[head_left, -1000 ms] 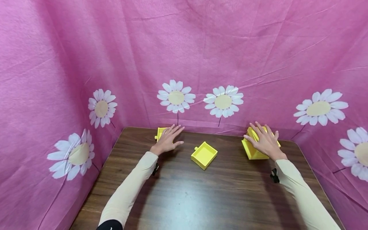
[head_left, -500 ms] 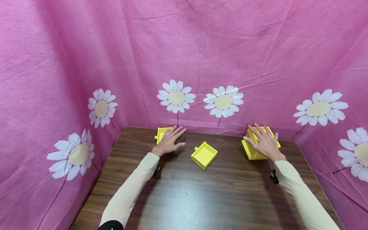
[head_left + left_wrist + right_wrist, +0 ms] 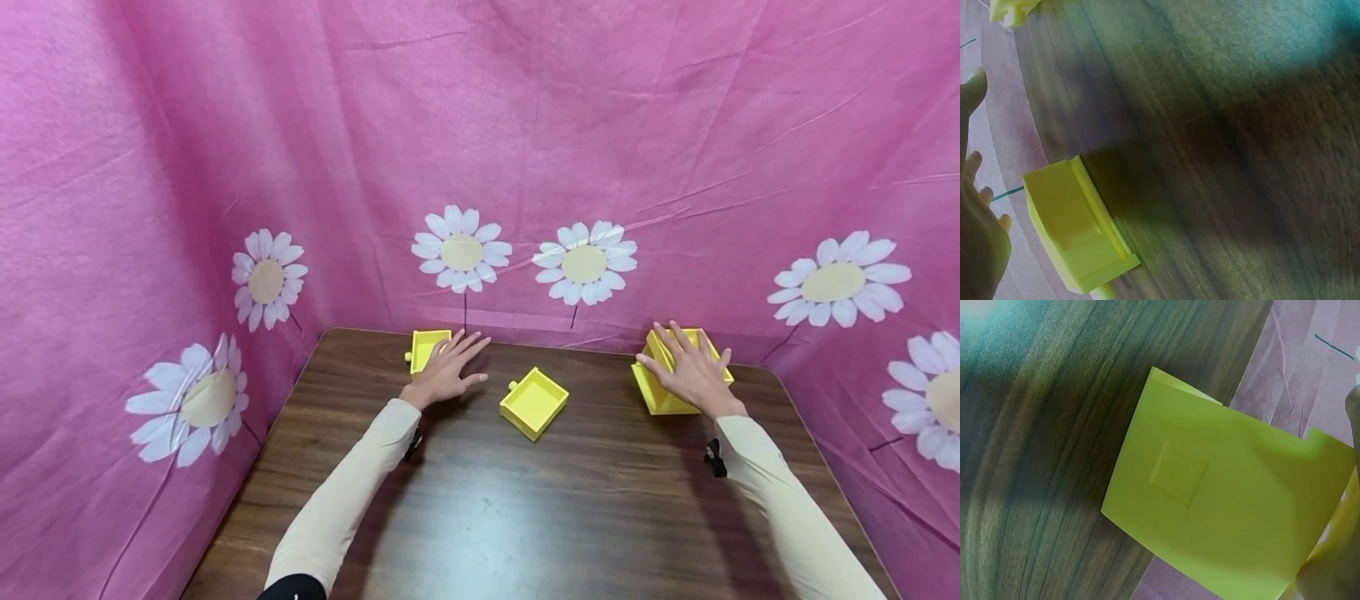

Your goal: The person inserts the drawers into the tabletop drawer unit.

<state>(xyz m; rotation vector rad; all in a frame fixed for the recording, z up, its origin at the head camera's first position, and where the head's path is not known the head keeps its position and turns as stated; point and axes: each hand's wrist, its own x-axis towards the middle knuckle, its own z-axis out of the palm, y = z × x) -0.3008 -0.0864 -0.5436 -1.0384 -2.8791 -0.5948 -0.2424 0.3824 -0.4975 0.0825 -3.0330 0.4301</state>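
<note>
Two sets of fingers (image 3: pixel 471 352), straight and spread: left hand (image 3: pixel 444 377) just beside one yellow tray (image 3: pixel 427 343), right hand (image 3: pixel 693 375) over a yellow case (image 3: pixel 666 400). Between these sets, another tray (image 3: pixel 534 402) rests on the desk (image 3: pixel 600 492).

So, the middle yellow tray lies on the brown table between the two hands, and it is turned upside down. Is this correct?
Not quite: the middle yellow tray is not upside down. The head view shows its open side facing up, with its inside visible. It does lie on the brown table between the left hand and right hand.
</note>
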